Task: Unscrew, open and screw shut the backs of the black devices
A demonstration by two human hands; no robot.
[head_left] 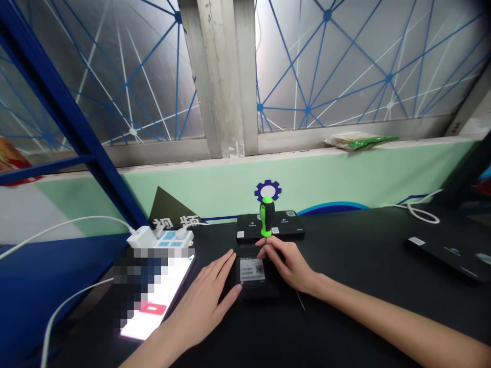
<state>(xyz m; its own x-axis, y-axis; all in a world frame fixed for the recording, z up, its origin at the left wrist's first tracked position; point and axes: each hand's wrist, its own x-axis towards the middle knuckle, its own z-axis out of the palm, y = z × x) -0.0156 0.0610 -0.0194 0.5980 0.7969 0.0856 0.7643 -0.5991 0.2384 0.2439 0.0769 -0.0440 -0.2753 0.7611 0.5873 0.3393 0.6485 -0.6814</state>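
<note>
A small black box with a white label lies flat on the black table. My left hand rests against its left side, fingers stretched out and thumb on its near edge. My right hand is at the box's far right corner and holds a screwdriver with a green and black handle, standing upright with its tip down on the box. Just behind lies a second flat black box with white stickers.
A lit phone lies at the left beside a white power strip with white cables. More flat black devices and a white cable are at the right. A wall and windows rise behind.
</note>
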